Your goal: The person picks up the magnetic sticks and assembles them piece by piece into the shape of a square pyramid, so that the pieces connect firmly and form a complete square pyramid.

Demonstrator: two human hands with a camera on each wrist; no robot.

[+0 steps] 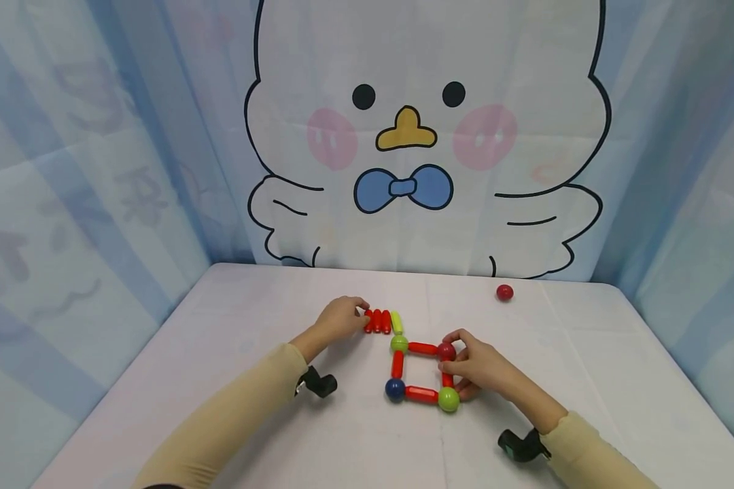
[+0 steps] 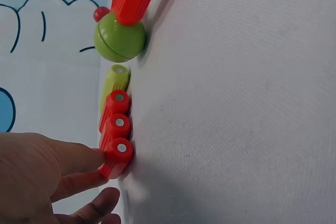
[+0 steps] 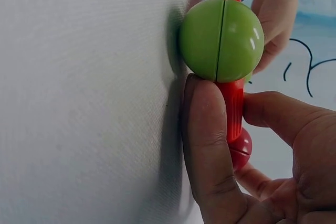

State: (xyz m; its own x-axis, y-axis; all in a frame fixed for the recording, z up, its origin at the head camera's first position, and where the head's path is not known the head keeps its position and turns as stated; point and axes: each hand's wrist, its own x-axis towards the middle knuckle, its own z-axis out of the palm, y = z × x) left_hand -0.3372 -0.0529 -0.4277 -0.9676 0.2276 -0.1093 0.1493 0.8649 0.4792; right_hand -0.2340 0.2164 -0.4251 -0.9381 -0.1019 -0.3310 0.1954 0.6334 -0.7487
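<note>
A square of red magnetic rods (image 1: 422,394) has balls at its corners: a blue ball (image 1: 395,389), a light green ball (image 1: 448,399), a red ball (image 1: 446,351) and another green ball (image 1: 399,343). My right hand (image 1: 483,367) grips the square's right side, thumb and fingers about the red rod (image 3: 234,108) between the red and green balls. To the upper left, my left hand (image 1: 340,318) pinches the outermost red rod (image 2: 116,158) of three lying side by side. A yellow-green rod (image 1: 396,322) lies beside them, its near end close to the far-left green ball.
A loose red ball (image 1: 504,293) sits near the back edge of the white table (image 1: 269,292). Behind stands a curtain (image 1: 428,238) with a cartoon bird. Dark wrist cameras are strapped below both hands.
</note>
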